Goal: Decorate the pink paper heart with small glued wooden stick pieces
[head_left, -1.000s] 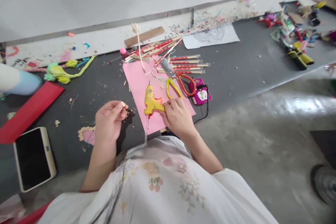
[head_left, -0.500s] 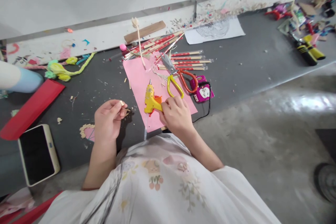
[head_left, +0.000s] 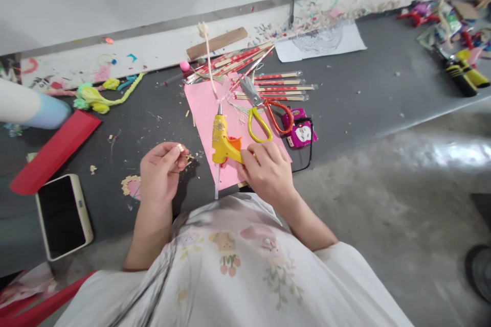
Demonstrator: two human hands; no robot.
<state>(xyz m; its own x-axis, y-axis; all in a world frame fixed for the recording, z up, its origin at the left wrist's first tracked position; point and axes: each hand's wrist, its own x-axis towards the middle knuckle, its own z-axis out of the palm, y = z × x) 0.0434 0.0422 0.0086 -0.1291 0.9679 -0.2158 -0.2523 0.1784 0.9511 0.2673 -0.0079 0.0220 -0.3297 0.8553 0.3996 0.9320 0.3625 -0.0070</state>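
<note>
My left hand [head_left: 158,168] is closed in a pinch on a small pale piece [head_left: 180,148], perhaps a bit of wood, just above the table. My right hand [head_left: 268,169] grips the end of the handle of a yellow glue gun [head_left: 221,140]. Its nozzle points away from me, and a clear glue stick [head_left: 217,184] sticks out of its rear. Under the gun lies a pink sheet [head_left: 199,107]. Beside my left wrist is a pink shape edged with small pale pieces [head_left: 132,186], partly hidden by that hand.
Scissors [head_left: 253,93] with one yellow and one orange handle lie beyond my right hand, near wrapped chopsticks [head_left: 280,82] and a purple box [head_left: 301,130] with a black cord. At left are a phone [head_left: 63,217], a red strip [head_left: 56,153] and a bottle [head_left: 32,104]. Pliers [head_left: 466,74] lie far right.
The glue gun has turned slightly more upright, its nozzle nearer the far edge of the pink sheet. My left hand keeps its pinch. The whole view has shifted a little.
</note>
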